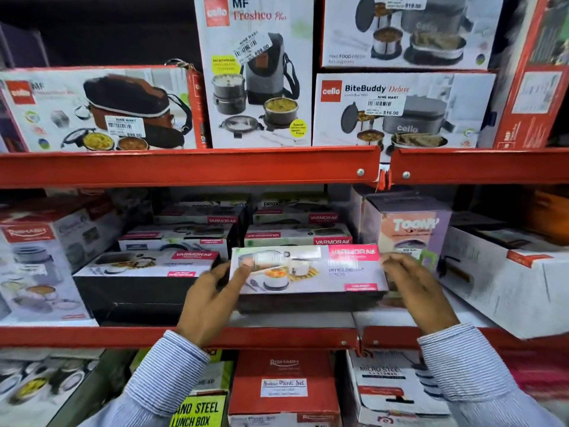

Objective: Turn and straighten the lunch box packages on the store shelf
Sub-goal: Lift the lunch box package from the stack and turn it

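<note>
Pink-and-white Varmora lunch box package (308, 269) sits at the front of the red middle shelf (184, 335), our left hand (209, 300) and right hand (415, 288) clamped on its ends mid-straightening; next we judge it needs squaring with the neighbouring stack (144, 266).

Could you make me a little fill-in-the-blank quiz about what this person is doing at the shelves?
1. Both hands hold a box branded ____.
2. The left hand and right hand grip the held box at its two ____.
3. The shelf rails are painted ____.
4. The BiteBuddy box sits on the ____ shelf.

Missing words: Varmora; ends; red; upper
</note>
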Motion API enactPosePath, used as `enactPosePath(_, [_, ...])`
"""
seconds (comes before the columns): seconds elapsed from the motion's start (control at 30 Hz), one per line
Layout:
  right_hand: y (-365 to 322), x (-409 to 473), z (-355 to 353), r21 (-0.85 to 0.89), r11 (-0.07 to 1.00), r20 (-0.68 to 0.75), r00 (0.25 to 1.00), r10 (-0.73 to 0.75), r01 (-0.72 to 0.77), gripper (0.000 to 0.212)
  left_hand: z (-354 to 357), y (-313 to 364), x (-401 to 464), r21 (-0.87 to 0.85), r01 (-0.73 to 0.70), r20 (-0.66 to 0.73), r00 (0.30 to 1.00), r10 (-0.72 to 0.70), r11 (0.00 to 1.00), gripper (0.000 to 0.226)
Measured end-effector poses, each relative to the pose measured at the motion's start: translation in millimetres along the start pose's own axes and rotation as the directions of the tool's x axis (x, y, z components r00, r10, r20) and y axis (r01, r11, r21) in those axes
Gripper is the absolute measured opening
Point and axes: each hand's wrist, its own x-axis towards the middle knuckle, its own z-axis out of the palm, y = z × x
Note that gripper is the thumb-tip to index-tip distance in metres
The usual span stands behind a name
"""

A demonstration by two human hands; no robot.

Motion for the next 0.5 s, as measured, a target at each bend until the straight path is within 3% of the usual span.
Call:
enactPosePath(0.1, [-15.1,-4.2,-4.2,0.150,0.989,0.013,1.000,-0.005,0.003,0.019,-10.3,7.7,0.9,-0.172,-0.006,-0.074,0.997,-0.007,0.985,0.047])
enactPosePath(0.2, [-13.1,-3.1,-3.0,0.117,0.992,0.012,0.998,-0.058,0.057,0.044,-13.1,10.4,3.7,-0.202,-0.023,-0.148,0.989,-0.007,0.979,0.045])
enactPosePath(0.27, [-3.2,0.0,-2.8,0.114,0.990,-0.007,0.997,-0.082,0.082,0.055,-10.4,4.1,5.7,-0.162,-0.010,-0.187,0.982,-0.021,0.987,0.028])
enactPosePath(0.33, [4.4,4.3,-4.0,0.132,0.987,0.009,0.996,-0.089,0.087,0.035,-7.1,-6.3,6.5,-0.145,0.020,-0.178,0.983,-0.046,0.989,0.012])
enactPosePath(0.37, [9.3,6.4,-3.6,0.120,0.989,0.031,0.995,-0.092,0.088,0.028,-5.4,-11.6,6.5,-0.146,0.035,-0.155,0.986,-0.058,0.989,0.014])
enactPosePath(0.5, [29.8,9.1,2.2,0.007,0.999,0.063,0.997,-0.033,0.033,0.038,7.1,-27.9,3.4,0.026,-0.014,-0.109,0.994,0.017,1.000,0.050])
